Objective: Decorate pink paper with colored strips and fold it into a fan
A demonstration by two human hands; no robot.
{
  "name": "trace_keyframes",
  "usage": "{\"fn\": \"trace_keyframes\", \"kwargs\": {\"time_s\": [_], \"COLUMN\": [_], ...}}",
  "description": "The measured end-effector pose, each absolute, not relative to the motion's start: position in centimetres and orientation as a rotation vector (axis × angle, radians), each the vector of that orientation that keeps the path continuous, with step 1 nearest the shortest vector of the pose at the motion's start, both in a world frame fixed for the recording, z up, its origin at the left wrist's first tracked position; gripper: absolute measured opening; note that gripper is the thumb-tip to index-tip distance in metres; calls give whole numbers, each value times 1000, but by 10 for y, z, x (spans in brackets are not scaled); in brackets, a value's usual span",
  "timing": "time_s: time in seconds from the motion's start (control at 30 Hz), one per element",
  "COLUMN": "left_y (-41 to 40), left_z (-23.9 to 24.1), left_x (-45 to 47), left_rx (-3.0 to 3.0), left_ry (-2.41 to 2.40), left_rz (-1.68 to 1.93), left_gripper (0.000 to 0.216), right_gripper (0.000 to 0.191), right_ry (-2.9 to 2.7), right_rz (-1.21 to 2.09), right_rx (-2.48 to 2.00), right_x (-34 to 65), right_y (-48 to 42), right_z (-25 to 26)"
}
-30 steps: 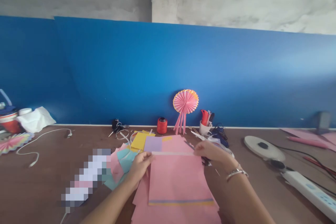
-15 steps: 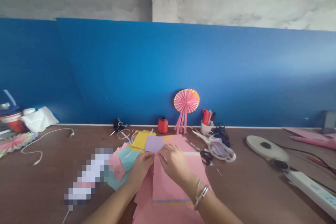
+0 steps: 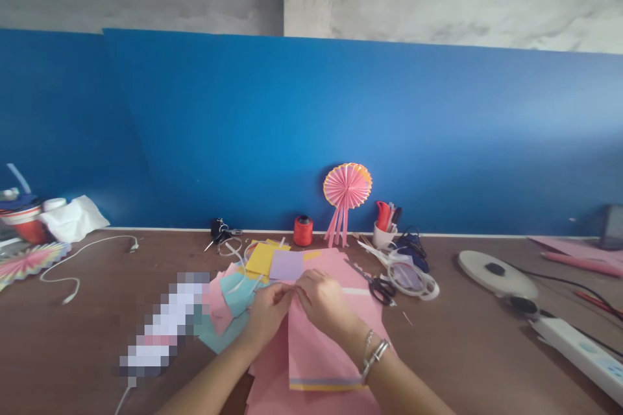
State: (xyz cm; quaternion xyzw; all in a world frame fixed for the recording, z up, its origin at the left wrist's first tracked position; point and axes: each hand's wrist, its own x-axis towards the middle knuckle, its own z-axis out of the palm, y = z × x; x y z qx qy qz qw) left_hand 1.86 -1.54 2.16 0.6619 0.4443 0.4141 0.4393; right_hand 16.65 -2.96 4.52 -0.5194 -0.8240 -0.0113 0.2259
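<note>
A pink paper sheet (image 3: 324,343) with a purple and yellow stripe along its near edge lies over larger pink sheets (image 3: 272,369). My left hand (image 3: 269,311) pinches the sheet's far left corner. Right beside it, my right hand (image 3: 322,298) has its fingers closed on the same far edge, the fingertips of both hands almost touching. A pale strip (image 3: 357,291) runs along that edge to the right of my right hand. Just beyond the hands lie a purple paper square (image 3: 285,264) and a yellow paper piece (image 3: 260,259).
Black scissors (image 3: 382,290) and a roll of white tape (image 3: 413,282) lie right of the paper. Pink and blue scraps (image 3: 233,298) are on the left. Behind stand red thread (image 3: 303,231), a pink paper rosette (image 3: 347,187) and a white cup (image 3: 384,235). A power strip (image 3: 579,350) is far right.
The striped pink sheet has shifted slightly right and toward me, its near edge lower. My left hand has moved a little to the right, closer to my right hand.
</note>
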Motion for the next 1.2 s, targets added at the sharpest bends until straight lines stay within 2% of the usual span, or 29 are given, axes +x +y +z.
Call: {"fn": "trace_keyframes", "kwargs": {"time_s": [0.53,0.77,1.2], "left_y": [-13,-14,-13], "left_z": [14,15,20], "left_x": [18,19,17], "left_rx": [1658,1605,1665], "left_ry": [1050,1015,1166], "left_rz": [1041,1054,981], "left_gripper": [24,22,23], "right_gripper": [18,18,18], "right_ry": [-2125,-2080,-2117], "right_rz": [193,387,285], "right_rx": [-1277,-1394,-1412], "right_x": [172,175,173], "right_y": [-24,-21,-18], "right_z": [46,50,40]}}
